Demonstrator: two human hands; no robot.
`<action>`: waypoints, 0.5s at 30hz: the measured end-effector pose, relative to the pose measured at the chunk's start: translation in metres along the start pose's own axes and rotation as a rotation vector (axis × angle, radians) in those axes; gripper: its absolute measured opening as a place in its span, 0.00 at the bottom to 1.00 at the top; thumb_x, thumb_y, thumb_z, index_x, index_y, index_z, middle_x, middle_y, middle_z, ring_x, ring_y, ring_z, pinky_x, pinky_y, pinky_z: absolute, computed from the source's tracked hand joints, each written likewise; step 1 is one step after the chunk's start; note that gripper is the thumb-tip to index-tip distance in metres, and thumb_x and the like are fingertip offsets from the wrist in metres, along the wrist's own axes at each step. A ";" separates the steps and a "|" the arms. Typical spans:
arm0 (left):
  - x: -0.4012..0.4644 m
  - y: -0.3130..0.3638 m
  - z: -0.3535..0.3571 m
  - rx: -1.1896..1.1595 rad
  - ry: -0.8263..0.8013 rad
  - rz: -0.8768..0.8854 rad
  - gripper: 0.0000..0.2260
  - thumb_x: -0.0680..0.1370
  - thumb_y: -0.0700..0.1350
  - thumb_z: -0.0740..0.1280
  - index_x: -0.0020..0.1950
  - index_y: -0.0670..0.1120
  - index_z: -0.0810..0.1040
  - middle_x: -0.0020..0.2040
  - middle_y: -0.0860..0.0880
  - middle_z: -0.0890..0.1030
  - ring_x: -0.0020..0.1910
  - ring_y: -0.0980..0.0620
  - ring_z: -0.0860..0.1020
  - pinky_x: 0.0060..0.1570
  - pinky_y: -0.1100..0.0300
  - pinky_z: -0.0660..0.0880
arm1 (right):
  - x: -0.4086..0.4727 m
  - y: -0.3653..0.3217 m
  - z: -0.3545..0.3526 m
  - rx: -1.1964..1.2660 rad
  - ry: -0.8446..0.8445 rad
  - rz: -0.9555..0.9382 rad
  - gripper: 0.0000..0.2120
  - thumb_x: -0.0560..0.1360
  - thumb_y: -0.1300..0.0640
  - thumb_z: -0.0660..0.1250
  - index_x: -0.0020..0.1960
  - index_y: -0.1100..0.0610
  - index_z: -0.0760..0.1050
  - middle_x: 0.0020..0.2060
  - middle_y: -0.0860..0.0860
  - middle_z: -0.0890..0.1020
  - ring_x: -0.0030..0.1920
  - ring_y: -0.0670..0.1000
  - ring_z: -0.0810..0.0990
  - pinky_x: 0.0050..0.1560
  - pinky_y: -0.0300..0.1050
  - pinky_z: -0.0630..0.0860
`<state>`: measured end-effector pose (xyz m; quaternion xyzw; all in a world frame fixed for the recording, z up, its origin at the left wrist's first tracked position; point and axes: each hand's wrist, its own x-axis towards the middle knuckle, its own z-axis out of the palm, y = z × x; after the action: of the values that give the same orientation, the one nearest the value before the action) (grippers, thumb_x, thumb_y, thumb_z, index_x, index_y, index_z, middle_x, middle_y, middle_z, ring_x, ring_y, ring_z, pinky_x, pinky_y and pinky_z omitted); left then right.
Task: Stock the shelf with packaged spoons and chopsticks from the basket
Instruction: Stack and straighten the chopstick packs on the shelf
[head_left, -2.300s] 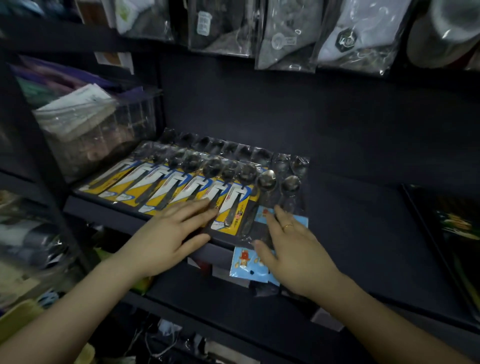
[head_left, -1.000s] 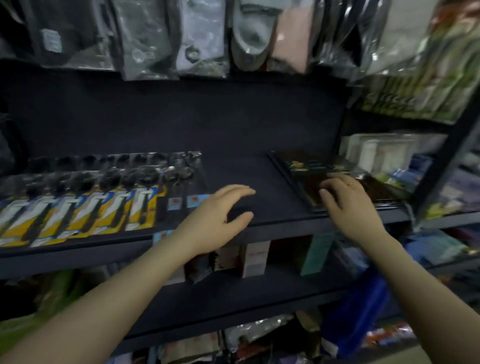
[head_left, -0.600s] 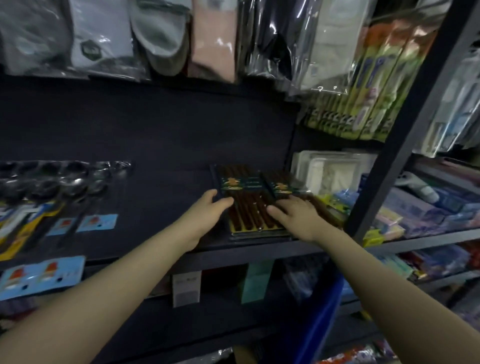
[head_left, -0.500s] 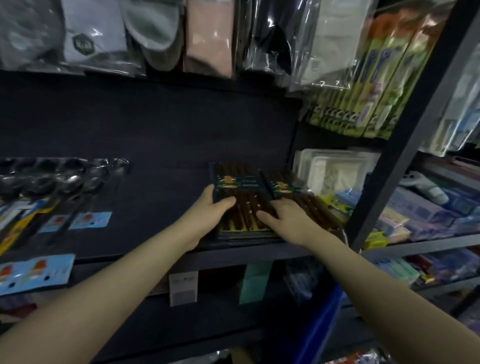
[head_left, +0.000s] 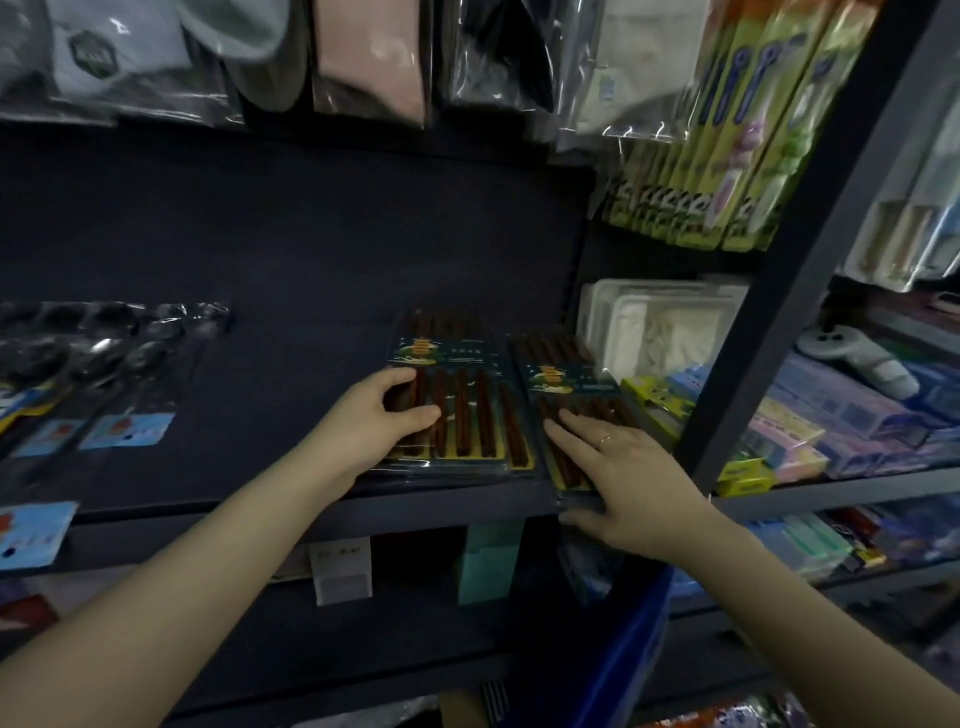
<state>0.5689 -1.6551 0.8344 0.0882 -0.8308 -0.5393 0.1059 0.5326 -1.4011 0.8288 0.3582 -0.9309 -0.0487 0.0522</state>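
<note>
On the dark matte shelf (head_left: 291, 364), the left hand (head_left: 371, 423) is gripping the near-left edge of a glossy flat chopstick pack (head_left: 460, 410); beside it, the right hand (head_left: 623, 473) is lying flat, fingers spread, pressing a second pack (head_left: 558, 376).

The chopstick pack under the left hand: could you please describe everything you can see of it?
The left chopstick pack is a flat clear packet with a dark teal card band and yellow backing, holding several dark reddish-brown sticks side by side. It lies flat at the front of the dark shelf, beside a similar pack. The left hand grips its left edge, thumb across the sticks.
</note>
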 end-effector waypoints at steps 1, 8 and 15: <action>0.001 0.001 0.001 -0.022 0.002 -0.006 0.26 0.72 0.47 0.70 0.69 0.51 0.67 0.70 0.49 0.67 0.68 0.50 0.66 0.66 0.57 0.63 | -0.005 0.002 0.000 -0.013 0.041 -0.023 0.41 0.71 0.43 0.67 0.77 0.51 0.50 0.76 0.53 0.57 0.75 0.53 0.60 0.72 0.47 0.59; 0.001 0.002 0.008 -0.209 0.003 -0.059 0.29 0.71 0.40 0.71 0.70 0.49 0.65 0.62 0.49 0.71 0.56 0.53 0.72 0.53 0.63 0.69 | -0.006 0.005 -0.006 0.062 0.601 -0.017 0.30 0.61 0.69 0.67 0.63 0.61 0.74 0.56 0.59 0.82 0.53 0.60 0.83 0.48 0.54 0.80; 0.000 -0.002 0.011 -0.510 0.044 -0.175 0.25 0.77 0.41 0.63 0.72 0.44 0.59 0.68 0.42 0.70 0.63 0.46 0.72 0.67 0.51 0.66 | 0.040 -0.034 -0.025 0.014 0.650 -0.134 0.20 0.69 0.56 0.59 0.57 0.60 0.79 0.52 0.56 0.85 0.48 0.55 0.85 0.41 0.46 0.81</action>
<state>0.5661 -1.6460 0.8285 0.1416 -0.6548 -0.7363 0.0955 0.5292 -1.4547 0.8512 0.4159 -0.8401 0.0712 0.3409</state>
